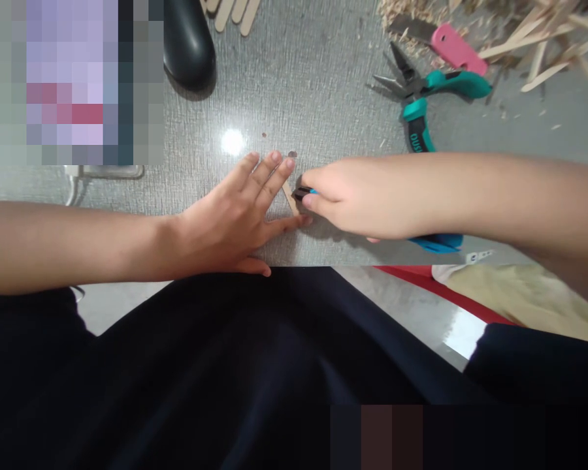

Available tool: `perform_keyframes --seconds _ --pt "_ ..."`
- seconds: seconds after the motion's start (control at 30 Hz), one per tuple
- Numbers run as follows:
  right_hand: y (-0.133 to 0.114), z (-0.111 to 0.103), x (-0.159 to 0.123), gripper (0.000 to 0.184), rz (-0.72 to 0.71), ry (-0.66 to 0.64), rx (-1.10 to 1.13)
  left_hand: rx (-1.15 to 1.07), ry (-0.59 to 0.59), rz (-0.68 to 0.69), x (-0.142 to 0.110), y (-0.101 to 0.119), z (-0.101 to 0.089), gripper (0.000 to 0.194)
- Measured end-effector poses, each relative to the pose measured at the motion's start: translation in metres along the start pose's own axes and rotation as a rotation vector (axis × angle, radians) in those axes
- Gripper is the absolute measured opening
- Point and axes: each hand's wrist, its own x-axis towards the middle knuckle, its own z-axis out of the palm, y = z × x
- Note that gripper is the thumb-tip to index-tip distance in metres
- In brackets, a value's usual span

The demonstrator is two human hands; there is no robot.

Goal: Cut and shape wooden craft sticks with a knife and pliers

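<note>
A narrow wooden craft stick (290, 196) lies slantwise on the grey table, partly covered by fingers. My left hand (235, 202) rests palm down with fingers spread, and two fingertips touch the ends of the stick's visible stretch. Closed around a blue-handled tool (436, 243), my right hand (343, 196) brings its dark tip against or just beside the stick. The hand hides most of this tool, so I cannot tell its exact kind. Small dark bits lie just beyond my left fingertips.
Teal-handled long-nose pliers (411, 85) lie open beyond my right forearm, near a pink-handled knife (458, 49). Wood shavings and split sticks (539, 46) are heaped at the far right. A black rounded object (191, 46) and more craft sticks (235, 13) lie at the far left.
</note>
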Motion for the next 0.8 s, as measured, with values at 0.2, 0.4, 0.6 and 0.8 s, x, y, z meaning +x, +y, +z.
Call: perform_keyframes --seconds 0.2,0.4,0.6,0.8 --pt "-0.036 -0.010 -0.012 0.073 0.094 0.015 -0.483 -0.002 -0.031 -0.022 -0.001 0.002 -0.002 0.081" --pt "-0.034 -0.006 -0.013 0.083 0.014 0.036 -0.600 -0.065 -0.014 -0.068 0.000 0.005 -0.005 0.082" --pt "-0.028 -0.002 -0.005 0.073 -0.028 0.020 -0.596 -0.097 -0.015 -0.079 0.001 0.004 -0.006 0.082" --pt "-0.013 0.007 -0.005 0.062 -0.045 0.131 -0.343 -0.116 0.051 -0.056 0.000 0.002 -0.003 0.072"
